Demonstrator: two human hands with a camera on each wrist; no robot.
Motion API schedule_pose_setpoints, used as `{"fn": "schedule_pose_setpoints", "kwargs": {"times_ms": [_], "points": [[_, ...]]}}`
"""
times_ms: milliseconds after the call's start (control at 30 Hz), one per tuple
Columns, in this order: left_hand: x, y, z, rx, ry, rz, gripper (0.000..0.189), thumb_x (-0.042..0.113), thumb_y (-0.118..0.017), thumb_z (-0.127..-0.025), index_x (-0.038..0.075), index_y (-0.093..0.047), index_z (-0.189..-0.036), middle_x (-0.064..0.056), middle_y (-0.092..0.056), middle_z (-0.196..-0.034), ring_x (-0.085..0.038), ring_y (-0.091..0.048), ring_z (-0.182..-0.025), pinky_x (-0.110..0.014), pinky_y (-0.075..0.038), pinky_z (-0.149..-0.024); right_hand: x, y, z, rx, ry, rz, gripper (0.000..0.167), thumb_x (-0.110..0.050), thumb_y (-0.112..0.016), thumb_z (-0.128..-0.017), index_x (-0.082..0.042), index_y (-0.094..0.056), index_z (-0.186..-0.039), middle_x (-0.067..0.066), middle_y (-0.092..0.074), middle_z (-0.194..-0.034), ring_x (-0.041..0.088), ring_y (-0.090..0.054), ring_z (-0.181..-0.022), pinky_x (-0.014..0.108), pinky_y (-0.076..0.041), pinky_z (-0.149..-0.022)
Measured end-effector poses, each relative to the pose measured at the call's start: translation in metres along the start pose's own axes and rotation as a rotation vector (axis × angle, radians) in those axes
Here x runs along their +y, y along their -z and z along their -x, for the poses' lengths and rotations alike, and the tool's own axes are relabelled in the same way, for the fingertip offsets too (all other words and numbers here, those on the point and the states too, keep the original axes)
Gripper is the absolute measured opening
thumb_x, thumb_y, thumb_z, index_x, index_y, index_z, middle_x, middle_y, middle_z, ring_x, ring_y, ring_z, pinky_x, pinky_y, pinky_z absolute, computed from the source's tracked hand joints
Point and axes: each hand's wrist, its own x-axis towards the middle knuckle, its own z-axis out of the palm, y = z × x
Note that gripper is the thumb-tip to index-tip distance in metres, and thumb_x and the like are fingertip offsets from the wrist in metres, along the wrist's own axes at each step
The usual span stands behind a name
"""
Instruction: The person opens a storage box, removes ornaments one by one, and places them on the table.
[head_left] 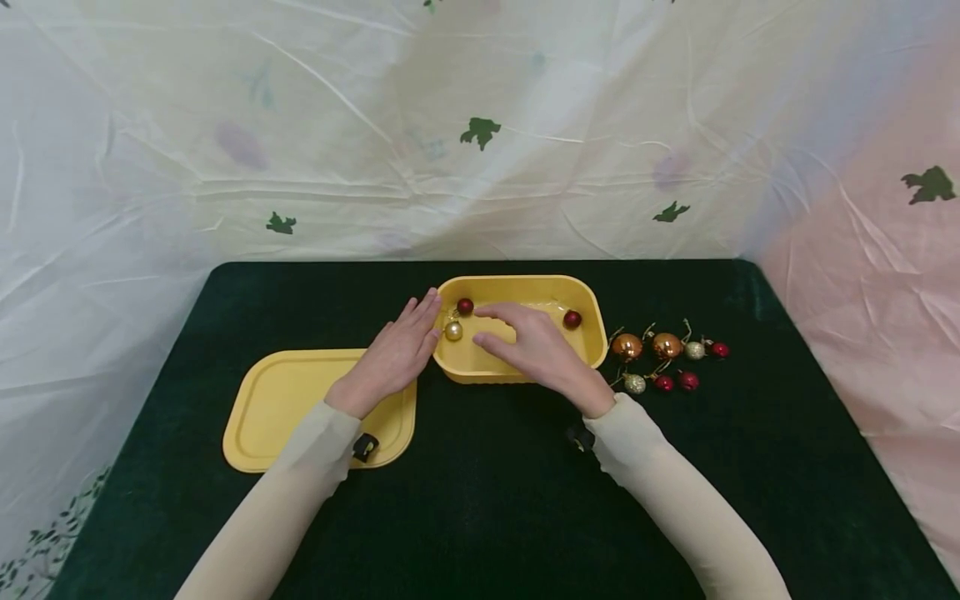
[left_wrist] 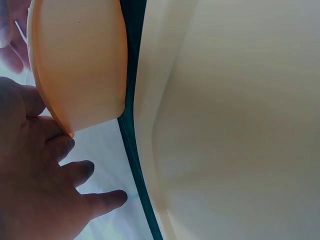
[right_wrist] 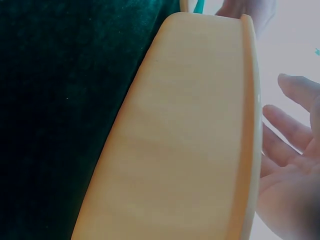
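A yellow rectangular box (head_left: 487, 377) stands uncovered on the dark green table. With its fingers extended, my left hand (head_left: 397, 354) rests against the box's left rim; the left wrist view shows its fingertips at the box edge (left_wrist: 82, 60). My right hand (head_left: 540, 346) hovers over the box, thumb and fingers apart, with nothing visible between them; the right wrist view shows this hand (right_wrist: 295, 165) beyond the rim. Inside the box lie a gold bauble (head_left: 453, 331), a dark red bauble (head_left: 465, 307) at the left and another red bauble (head_left: 572, 319) at the right.
Left of the box lies its flat yellow lid (head_left: 285, 408), partly under my left forearm. Several small baubles sit right of the box, among them a copper bauble (head_left: 667, 346), a glittery gold bauble (head_left: 634, 383) and a red bauble (head_left: 688, 381). Patterned cloth (head_left: 337, 167) hangs behind the table.
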Motion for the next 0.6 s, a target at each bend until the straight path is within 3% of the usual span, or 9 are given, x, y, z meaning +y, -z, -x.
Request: {"fn": "schedule_pose_setpoints", "kwargs": {"times_ms": [300,600], "points": [[-0.002,-0.002,0.0,0.006,-0.021,0.004,0.059,0.033,-0.029,-0.115,0.011,-0.014,-0.167,-0.005,-0.004,-0.174,-0.036,-0.011,-0.158,-0.068,-0.021,-0.12,0.002,-0.012,-0.016,-0.111,0.001,0.044,0.052,-0.034,-0.068,-0.102,-0.009,-0.059,-0.147,0.008,-0.059,-0.148,0.026,-0.054,-0.138,0.046,-0.044,-0.114],[-0.004,-0.004,-0.002,-0.002,-0.023,0.005,0.059,0.034,-0.028,-0.115,0.011,-0.012,-0.167,-0.003,-0.002,-0.174,-0.035,-0.009,-0.158,-0.068,-0.02,-0.12,0.004,-0.024,-0.03,-0.162,-0.038,0.077,0.053,-0.033,-0.071,-0.101,-0.006,-0.059,-0.145,0.011,-0.062,-0.144,0.027,-0.057,-0.135,0.046,-0.044,-0.114]]}}
